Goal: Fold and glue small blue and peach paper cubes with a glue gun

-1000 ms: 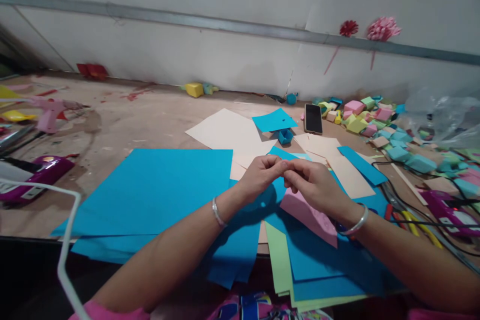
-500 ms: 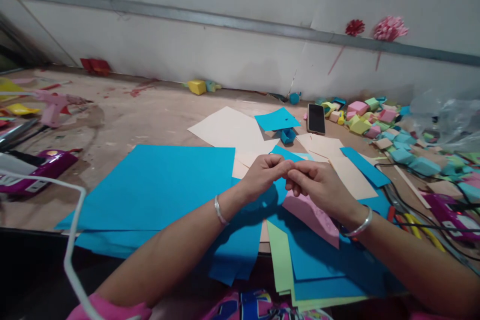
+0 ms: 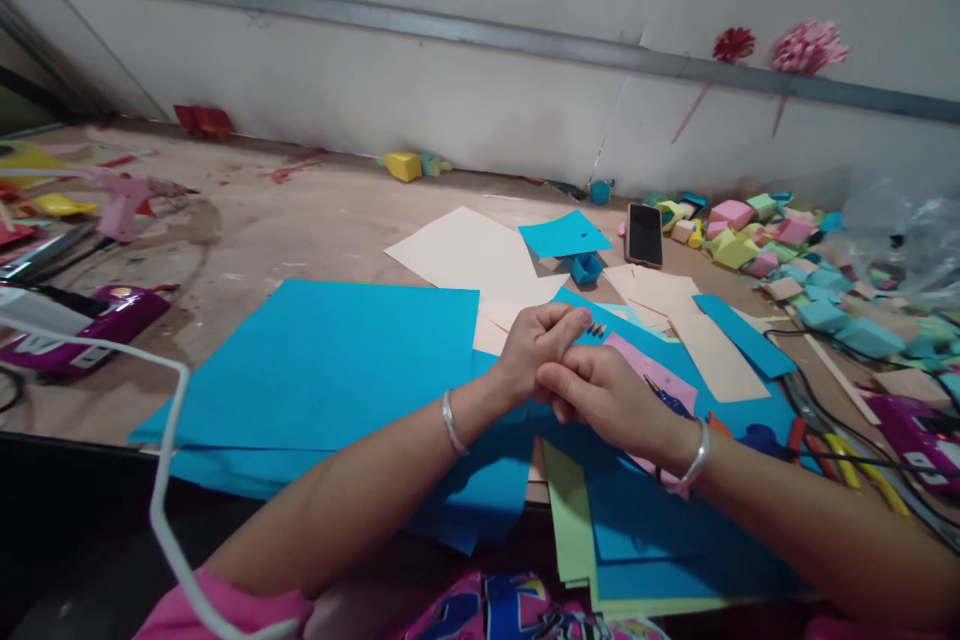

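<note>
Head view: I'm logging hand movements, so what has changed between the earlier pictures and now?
The right hand has slid left and nearer, from meeting the left hand at the fingertips to overlapping its fingers. More of the pink paper now shows. Whether anything was grasped or let go between the hands is hidden. The phone and large blue sheet stayed put; only the view shifted slightly.

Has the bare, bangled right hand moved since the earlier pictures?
Yes, the right hand has moved left and slightly lower in view, judged against the black rectangular phone.
</note>
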`<action>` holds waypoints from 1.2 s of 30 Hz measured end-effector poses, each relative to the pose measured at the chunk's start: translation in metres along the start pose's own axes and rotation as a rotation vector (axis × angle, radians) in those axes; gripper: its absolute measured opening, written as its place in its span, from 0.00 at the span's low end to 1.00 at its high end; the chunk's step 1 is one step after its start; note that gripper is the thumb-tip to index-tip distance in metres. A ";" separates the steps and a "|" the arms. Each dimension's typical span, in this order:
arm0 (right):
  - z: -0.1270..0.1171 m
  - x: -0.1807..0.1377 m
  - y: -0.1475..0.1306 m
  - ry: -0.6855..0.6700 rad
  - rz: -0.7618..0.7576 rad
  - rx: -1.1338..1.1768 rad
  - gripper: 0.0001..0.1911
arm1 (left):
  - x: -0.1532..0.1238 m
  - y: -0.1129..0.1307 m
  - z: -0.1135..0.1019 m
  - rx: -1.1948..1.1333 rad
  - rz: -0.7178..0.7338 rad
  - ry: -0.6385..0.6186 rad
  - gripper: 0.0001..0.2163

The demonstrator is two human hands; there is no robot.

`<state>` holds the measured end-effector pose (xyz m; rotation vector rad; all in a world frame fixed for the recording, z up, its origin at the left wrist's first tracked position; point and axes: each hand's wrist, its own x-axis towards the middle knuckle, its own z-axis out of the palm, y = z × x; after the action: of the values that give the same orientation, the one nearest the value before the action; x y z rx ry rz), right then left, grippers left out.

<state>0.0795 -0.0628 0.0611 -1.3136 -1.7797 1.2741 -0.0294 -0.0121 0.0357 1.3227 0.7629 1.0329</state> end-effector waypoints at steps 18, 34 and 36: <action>0.002 -0.011 0.012 0.468 -0.677 -0.839 0.06 | 0.001 -0.008 0.001 -0.024 -0.048 0.138 0.20; 0.008 0.002 0.000 0.528 -0.524 -1.034 0.10 | 0.004 -0.011 -0.007 0.429 0.176 0.399 0.20; 0.007 0.004 0.001 0.513 -0.528 -0.988 0.10 | 0.005 -0.013 -0.008 0.423 0.175 0.399 0.20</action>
<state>0.0721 -0.0615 0.0572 -1.2986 -2.1849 -0.2932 -0.0325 -0.0041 0.0228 1.5819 1.2331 1.3478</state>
